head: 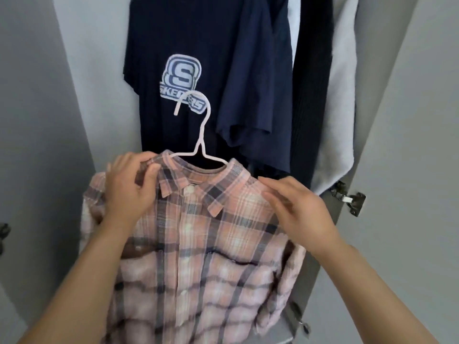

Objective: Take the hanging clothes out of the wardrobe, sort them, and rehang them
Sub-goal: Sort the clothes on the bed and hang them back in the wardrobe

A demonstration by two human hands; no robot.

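Squaring the plaid shirt [198, 244] on its white hanger [198, 135] before the wardrobe, left hand [129, 189] pinches the collar, right hand [298, 209] rests released on the shoulder; rehanging probably follows.

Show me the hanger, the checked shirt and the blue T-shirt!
hanger [201, 135], head view, on its white neck below the hook.
checked shirt [198, 244], head view, on its buttoned front.
blue T-shirt [181, 79], head view, on its printed logo.

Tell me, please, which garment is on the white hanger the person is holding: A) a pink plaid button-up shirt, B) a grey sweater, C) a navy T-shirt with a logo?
A: the white hanger runs through the collar of the plaid shirt, which the left hand pinches.
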